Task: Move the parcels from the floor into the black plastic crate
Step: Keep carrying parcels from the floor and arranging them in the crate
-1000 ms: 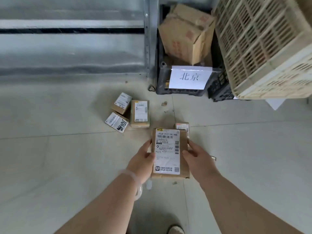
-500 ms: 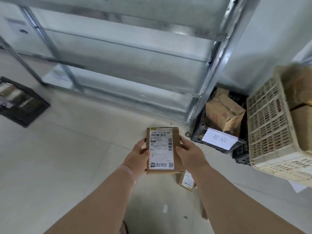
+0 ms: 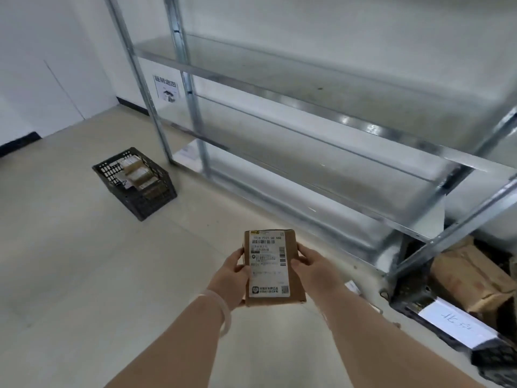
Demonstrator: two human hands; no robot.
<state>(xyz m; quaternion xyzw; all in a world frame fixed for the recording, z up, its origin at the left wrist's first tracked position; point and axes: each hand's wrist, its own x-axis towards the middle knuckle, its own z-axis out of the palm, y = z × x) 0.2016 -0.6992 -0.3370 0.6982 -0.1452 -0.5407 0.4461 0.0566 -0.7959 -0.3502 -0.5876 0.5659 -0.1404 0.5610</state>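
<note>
Gripping parcel [image 3: 270, 267] edges, both hands; black crate [image 3: 134, 182] well apart.

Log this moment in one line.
stage: parcel in hand | left hand: grips parcel left edge | right hand: grips right edge | black crate: on floor ahead-left, part-filled | parcel not yet in crate

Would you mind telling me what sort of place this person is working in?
Probably a parcel sorting or storage room: metal shelving, a black plastic crate holding parcels on the floor, and a shipping-labelled cardboard parcel gripped by the left hand and right hand.
</note>
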